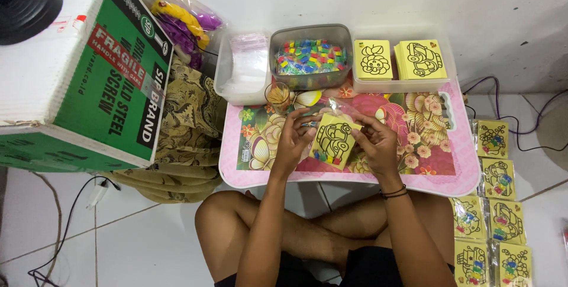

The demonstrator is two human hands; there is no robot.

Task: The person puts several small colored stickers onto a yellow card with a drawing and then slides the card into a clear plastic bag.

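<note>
My left hand (pixel 294 139) and my right hand (pixel 377 143) together hold a small yellow card (pixel 333 140) with a black line drawing of a vehicle. Several coloured pieces lie along the card's lower edge. A clear plastic bag (pixel 331 107) sits around the card's upper part. Both hands hover over a low pink table (pixel 467 174) with a flower pattern.
A grey tub of coloured pieces (pixel 310 56), a clear tub of plastic bags (pixel 242 65) and a tray of yellow cards (pixel 408 59) stand at the table's far edge. A small glass (pixel 278 93) stands beside them. Packed cards (pixel 494 204) lie on the floor at right; a cardboard box (pixel 77 74) stands left.
</note>
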